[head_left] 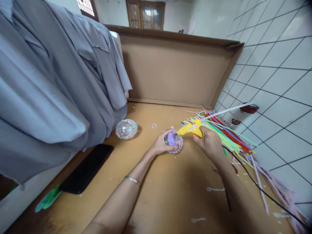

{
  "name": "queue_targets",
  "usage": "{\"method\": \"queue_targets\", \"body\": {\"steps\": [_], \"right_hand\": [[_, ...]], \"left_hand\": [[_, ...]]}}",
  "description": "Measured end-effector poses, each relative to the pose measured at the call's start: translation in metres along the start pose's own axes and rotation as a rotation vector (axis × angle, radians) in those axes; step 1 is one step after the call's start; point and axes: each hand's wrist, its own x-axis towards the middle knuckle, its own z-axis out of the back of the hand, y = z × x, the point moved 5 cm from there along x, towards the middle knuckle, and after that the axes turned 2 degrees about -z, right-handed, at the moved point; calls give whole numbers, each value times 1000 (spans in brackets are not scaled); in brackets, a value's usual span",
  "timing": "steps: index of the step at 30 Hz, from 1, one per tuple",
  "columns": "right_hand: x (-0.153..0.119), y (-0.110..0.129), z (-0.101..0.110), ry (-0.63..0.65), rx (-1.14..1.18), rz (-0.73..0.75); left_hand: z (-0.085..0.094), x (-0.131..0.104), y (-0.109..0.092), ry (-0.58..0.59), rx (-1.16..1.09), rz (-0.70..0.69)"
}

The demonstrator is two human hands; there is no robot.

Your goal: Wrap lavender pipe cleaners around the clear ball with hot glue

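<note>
My left hand (162,144) is closed around a clear ball (179,144) with purple fuzzy strips (171,139) across it and small coloured bits showing inside. In my right hand (210,143) is a yellow hot glue gun (191,128), its nozzle touching or very close to the purple strips; which of the two I cannot tell. A long clear glue stick (226,111) sticks out of the gun's back. Another clear ball (126,129) with coloured specks rests on the table to the left. A small pale curved piece (154,125) lies between the two balls.
Many coloured pipe cleaners (223,133) are heaped at the right beside the tiled wall, near a jar with a red lid (250,109). A black cord (258,188) crosses the right side. A dark phone (86,169) lies left. Cardboard (175,68) stands behind; grey cloth (60,71) hangs left.
</note>
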Motion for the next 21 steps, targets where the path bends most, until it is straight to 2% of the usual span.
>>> {"method": "queue_targets", "body": {"steps": [16, 21], "right_hand": [[-2, 3, 4, -39, 0, 46], [-2, 4, 6, -17, -5, 45]], "left_hand": [[0, 0, 2, 6, 17, 8], [0, 0, 0, 7, 11, 18]]}}
